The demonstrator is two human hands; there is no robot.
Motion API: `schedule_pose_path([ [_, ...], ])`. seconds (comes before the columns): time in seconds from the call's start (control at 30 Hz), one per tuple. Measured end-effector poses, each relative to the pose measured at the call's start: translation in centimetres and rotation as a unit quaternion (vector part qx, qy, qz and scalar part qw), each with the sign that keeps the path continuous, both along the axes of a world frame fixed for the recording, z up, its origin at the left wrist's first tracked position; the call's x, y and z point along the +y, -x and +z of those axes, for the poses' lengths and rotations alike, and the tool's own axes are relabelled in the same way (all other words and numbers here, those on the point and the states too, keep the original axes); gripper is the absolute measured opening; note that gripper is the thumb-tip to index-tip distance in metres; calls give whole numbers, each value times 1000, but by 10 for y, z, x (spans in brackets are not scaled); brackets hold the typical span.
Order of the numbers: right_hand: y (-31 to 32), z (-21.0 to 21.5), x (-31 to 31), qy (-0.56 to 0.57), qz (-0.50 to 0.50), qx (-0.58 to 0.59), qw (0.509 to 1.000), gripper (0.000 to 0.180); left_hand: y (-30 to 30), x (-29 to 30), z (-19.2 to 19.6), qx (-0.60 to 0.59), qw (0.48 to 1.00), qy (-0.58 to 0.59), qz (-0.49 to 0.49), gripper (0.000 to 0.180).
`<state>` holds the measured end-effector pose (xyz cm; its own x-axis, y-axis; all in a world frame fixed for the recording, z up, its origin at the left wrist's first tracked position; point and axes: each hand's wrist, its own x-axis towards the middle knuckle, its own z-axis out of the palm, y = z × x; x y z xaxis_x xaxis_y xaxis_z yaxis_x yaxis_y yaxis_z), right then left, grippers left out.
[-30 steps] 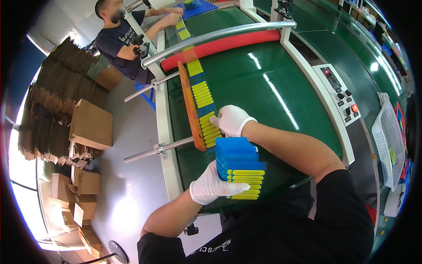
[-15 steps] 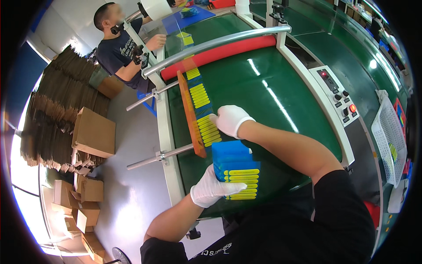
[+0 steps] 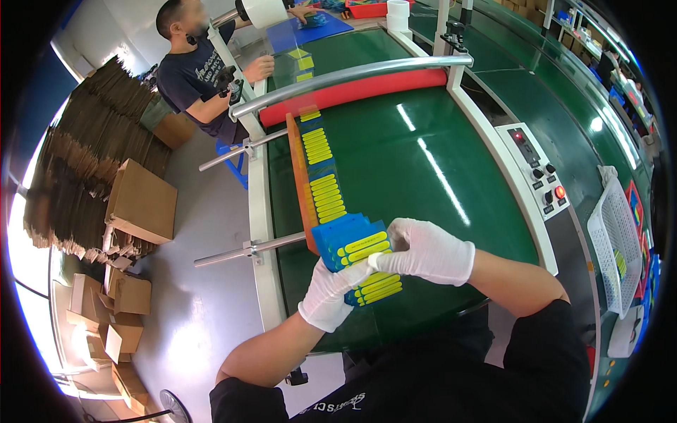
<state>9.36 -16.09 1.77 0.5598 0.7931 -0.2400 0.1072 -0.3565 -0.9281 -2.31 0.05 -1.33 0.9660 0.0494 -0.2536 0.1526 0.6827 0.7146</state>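
Both my hands wear white gloves. My left hand (image 3: 330, 299) is closed around a stack of blue cards (image 3: 345, 231) with yellow rounded strips, its thumb across the front card. The stack is tilted over the near end of a green conveyor belt (image 3: 437, 162). Closed in a pinch, my right hand (image 3: 431, 251) touches the stack's right edge; its fingertips meet the left thumb. Whether a single card is between them I cannot make out. Beyond the stack, a row of similar cards (image 3: 328, 197) lies along an orange guide strip (image 3: 299, 176).
A red roller (image 3: 367, 87) and metal bar (image 3: 352, 72) span the belt. At the far left a person (image 3: 201, 77) sits beside the machine. A control box (image 3: 534, 169) and white basket (image 3: 615, 247) are on the right. Cardboard boxes (image 3: 141, 201) stand left.
My right hand has come back from the row on the belt to the stack. The row has shifted away toward the roller. My left hand has tilted the stack.
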Motion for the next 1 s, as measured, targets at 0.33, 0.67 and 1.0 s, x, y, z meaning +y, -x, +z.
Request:
schedule_pose_path([
  [0.33,-1,-1,-5,-70,-56,145,985,32,-1,0,2,-10,1000,-8,-27,49],
  [0.67,-42,0,-13,-163,-168,200,951,32,1,3,7,44,999,-8,3,51],
  [1.0,-72,-34,31,19,-83,154,984,36,5,-1,8,-9,986,-128,-107,65],
])
